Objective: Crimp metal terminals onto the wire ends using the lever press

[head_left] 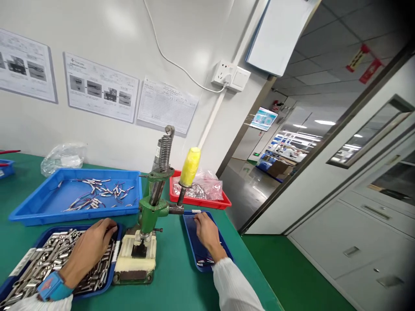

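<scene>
My left hand point(92, 246), with a blue band point(53, 285) on the wrist, is over a dark blue tray point(117, 246) heaped with small shiny metal sleeves point(53, 255). Its fingers are curled together near the tray's right side; whatever they hold is hidden. To the right, my right hand point(207, 233) reaches over a narrow blue tray point(192, 242), fingertips pinched near its far end. What is in that pinch is too small to make out. A few thin wired pieces point(205, 261) lie at the near end of this tray. Between my hands stands a green hand press point(152, 216) with a yellow-wrapped lever handle point(190, 166).
Behind the left tray, a larger blue tray point(81, 211) holds several wired metal pieces point(97, 194). A red tray point(207, 202) with plastic bags sits behind the press. A clear bag point(65, 159) lies against the wall. The green table point(249, 280) ends at the right, beside a doorway.
</scene>
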Demonstrator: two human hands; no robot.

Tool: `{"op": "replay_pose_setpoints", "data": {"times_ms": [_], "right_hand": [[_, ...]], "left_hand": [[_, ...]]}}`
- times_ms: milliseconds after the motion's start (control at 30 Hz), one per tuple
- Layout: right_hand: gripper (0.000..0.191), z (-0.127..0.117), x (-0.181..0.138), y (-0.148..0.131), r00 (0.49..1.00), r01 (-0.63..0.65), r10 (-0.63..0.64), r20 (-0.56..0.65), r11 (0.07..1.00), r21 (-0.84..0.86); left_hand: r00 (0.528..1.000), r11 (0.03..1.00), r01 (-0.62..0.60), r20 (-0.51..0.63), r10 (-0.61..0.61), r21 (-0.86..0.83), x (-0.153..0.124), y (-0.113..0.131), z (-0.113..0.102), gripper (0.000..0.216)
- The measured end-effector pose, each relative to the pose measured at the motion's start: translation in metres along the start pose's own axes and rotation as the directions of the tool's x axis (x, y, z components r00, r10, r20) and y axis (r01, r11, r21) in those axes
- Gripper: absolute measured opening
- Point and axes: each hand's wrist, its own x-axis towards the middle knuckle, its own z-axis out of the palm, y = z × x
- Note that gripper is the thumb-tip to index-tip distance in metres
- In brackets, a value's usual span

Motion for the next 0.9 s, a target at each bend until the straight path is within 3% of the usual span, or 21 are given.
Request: {"op": "replay_pose_setpoints", "data": {"times_ms": [133,233,300,367,467,567,733,900], "right_hand": [[0.032,-0.005,-0.042,-0.035,0.981,0.19,-0.187,-0.051,0.98,0.064],[0.026,0.002,-0.076,-0.062,0.913,0.407,-0.407,-0.024,0.907,0.105],[0.03,0.007,-0.094,-0.072,0.889,0.456,-0.455,-0.042,0.875,0.16],[0.033,0.011,-0.104,-0.076,0.918,0.396,-0.379,-0.114,0.883,0.252],[0.028,0.015,-0.107,-0.08,0.975,0.18,-0.119,-0.187,0.917,0.355],[0.026,0.02,-0.104,-0.09,0.986,-0.042,0.082,-0.143,0.964,0.263],[0.01,0.034,-0.096,-0.108,0.983,-0.135,0.14,-0.115,0.989,0.055],[0.019,0.041,-0.094,-0.103,0.971,-0.174,0.201,-0.133,0.966,0.191]], "left_hand": [[1.0,0.997,0.027,0.005,-0.026,-0.072,-0.002,0.007,-0.002,0.03],[1.0,0.995,-0.003,0.01,0.004,-0.101,-0.003,0.009,-0.003,0.028],[1.0,0.993,-0.023,0.016,0.025,-0.115,-0.004,0.009,-0.002,0.028],[0.999,0.992,-0.04,0.016,0.042,-0.124,-0.003,0.008,-0.001,0.028],[0.998,0.989,-0.064,-0.01,0.063,-0.137,-0.002,0.005,0.001,0.031],[0.995,0.983,-0.094,-0.058,0.086,-0.16,-0.001,0.004,0.002,0.034],[0.98,0.957,-0.155,-0.163,0.117,-0.247,-0.003,0.005,0.002,0.033],[0.964,0.926,-0.208,-0.227,0.139,-0.315,-0.004,0.007,-0.001,0.031]]}}
